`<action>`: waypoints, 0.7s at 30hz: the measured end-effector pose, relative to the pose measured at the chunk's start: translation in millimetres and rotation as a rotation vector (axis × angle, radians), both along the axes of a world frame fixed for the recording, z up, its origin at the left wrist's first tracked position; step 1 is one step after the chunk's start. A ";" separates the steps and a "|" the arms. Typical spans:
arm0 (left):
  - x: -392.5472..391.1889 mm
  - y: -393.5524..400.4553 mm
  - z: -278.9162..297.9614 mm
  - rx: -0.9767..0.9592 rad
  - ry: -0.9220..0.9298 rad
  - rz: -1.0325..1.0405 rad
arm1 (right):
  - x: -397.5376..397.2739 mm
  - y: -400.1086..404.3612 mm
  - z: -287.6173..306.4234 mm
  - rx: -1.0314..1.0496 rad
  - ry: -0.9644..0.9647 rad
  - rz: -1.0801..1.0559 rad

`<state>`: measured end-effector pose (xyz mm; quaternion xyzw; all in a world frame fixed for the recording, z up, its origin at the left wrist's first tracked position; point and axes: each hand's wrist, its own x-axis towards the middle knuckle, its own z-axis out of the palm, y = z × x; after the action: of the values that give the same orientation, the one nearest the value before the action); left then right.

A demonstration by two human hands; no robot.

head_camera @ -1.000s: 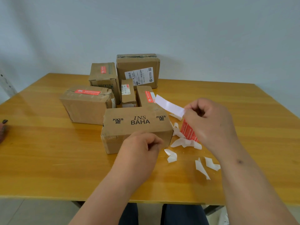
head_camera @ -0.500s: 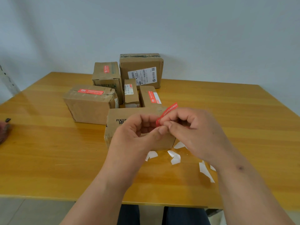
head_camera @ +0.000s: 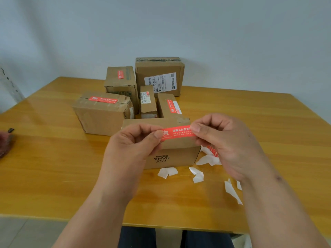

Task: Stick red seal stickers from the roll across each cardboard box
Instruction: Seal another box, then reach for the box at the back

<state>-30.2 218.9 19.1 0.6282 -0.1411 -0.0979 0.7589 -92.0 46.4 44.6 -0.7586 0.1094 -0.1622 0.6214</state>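
Left hand (head_camera: 132,145), right hand (head_camera: 227,140): each grip pinches one sticker (head_camera: 177,133) end, taut above box (head_camera: 172,154). Risk: slack lets sticker fold, skew, crease.

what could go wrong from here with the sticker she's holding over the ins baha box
1. The red seal sticker is stretched between the left hand and the right hand, pinched at both ends. It may cling to the fingertips or curl onto itself.
2. It hangs just above the INS BAHA box; lowered unevenly, it could land crooked or wrinkled.
3. White backing scraps litter the table beside the box and could catch on the adhesive.
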 end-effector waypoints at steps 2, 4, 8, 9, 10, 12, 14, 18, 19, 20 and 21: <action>3.1 0.8 -1.3 0.085 -0.063 0.113 | 2.4 1.3 -2.4 -0.076 -0.003 -0.003; 4.5 1.8 -0.4 0.215 -0.177 0.216 | 4.4 4.9 -2.6 -0.137 0.002 -0.008; 5.5 2.0 7.8 0.585 -0.416 0.322 | 7.7 14.5 0.1 -0.264 -0.029 -0.042; 6.8 2.2 9.9 0.652 -0.470 0.330 | 8.3 16.9 1.3 -0.307 -0.041 -0.043; 8.4 2.0 11.0 0.698 -0.525 0.337 | 8.8 19.9 2.4 -0.344 -0.054 -0.028; 11.7 0.6 11.2 0.747 -0.591 0.331 | 11.0 25.7 4.4 -0.403 -0.098 0.016; 15.6 -0.2 9.8 0.755 -0.555 0.294 | 13.7 28.0 6.7 -0.441 -0.138 -0.001; 23.7 5.6 22.3 0.511 -0.304 0.099 | 16.9 24.0 13.9 -0.452 -0.133 -0.025; 26.0 6.7 25.5 0.440 -0.273 0.053 | 17.5 23.1 15.1 -0.450 -0.112 -0.016; 28.7 7.7 27.7 0.408 -0.268 0.034 | 18.8 22.3 15.8 -0.437 -0.091 -0.010; 31.7 8.0 28.4 0.401 -0.277 0.038 | 21.0 21.5 15.9 -0.428 -0.073 -0.009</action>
<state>1.5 226.9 47.5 0.7763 -0.2098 -0.0225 0.5940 -71.0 67.9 60.4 -0.8663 0.0536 -0.2119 0.4491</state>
